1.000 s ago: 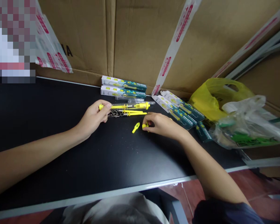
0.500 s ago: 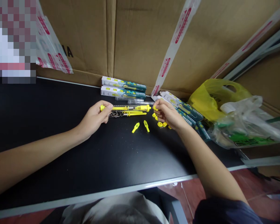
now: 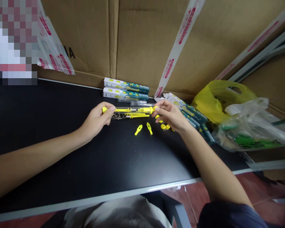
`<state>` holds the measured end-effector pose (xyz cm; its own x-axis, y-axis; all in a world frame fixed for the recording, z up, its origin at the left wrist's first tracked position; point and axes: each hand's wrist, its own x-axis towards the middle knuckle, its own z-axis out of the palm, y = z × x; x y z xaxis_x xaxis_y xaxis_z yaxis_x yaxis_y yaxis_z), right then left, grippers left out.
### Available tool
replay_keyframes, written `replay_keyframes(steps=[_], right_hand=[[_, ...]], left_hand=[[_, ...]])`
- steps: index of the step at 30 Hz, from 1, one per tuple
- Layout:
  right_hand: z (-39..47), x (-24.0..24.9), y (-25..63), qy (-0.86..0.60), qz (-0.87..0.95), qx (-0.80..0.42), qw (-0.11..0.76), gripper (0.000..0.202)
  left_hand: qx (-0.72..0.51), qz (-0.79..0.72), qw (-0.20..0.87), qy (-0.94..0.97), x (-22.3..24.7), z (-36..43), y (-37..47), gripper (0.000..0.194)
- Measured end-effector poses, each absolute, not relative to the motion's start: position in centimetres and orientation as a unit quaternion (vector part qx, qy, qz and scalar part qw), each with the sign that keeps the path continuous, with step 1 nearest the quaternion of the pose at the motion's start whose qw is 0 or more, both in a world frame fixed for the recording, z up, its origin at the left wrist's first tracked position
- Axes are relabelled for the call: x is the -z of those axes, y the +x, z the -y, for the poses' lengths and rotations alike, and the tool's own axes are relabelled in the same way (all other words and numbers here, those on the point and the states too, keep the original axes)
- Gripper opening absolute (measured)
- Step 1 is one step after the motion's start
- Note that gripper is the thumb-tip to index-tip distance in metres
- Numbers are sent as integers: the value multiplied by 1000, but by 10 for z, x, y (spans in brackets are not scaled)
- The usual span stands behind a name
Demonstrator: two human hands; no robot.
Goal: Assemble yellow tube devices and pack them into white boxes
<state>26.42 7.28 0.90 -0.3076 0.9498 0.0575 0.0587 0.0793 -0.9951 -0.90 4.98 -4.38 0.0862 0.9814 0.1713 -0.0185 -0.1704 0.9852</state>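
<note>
My left hand (image 3: 101,114) is closed around the left end of a yellow tubular spring scale (image 3: 123,110), held level just above the table. At its right end my right hand (image 3: 169,114) pinches a small yellow cap (image 3: 156,109), which meets the end of the scale. Fingers partly cover that joint. Below the scale lie yellow rods (image 3: 139,116) and a bunch of metal rings (image 3: 118,116). Two flat yellow pieces (image 3: 138,129) rest closer to me. Several more yellow caps (image 3: 163,126), some with small springs, lie under my right hand.
Printed boxes (image 3: 125,94) are stacked against the cardboard wall (image 3: 142,44), with clear tubes (image 3: 138,103) in front. More boxes (image 3: 190,110) lie at the right, beside a yellow plastic bag (image 3: 211,98) and a clear bag (image 3: 249,126). The black table (image 3: 97,171) has a pale front edge.
My right hand has moved slightly left, bringing the yellow cap from just apart to against the spring scale's right end. My left hand has stayed in place.
</note>
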Motion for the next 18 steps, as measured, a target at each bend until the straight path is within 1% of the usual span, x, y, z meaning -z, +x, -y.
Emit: replay_keyframes(steps=[8, 15, 18], right_hand=[[-72, -9, 261, -444, 618, -507, 406, 37], [-69, -6, 256, -427, 604, -518, 429, 39], [-68, -6, 255, -426, 604, -521, 426, 38]], left_hand=[[-518, -429, 485, 558, 42, -48, -8, 17], [-521, -422, 496, 552, 42, -48, -7, 19], [-520, -424, 496, 552, 42, -48, -8, 20]])
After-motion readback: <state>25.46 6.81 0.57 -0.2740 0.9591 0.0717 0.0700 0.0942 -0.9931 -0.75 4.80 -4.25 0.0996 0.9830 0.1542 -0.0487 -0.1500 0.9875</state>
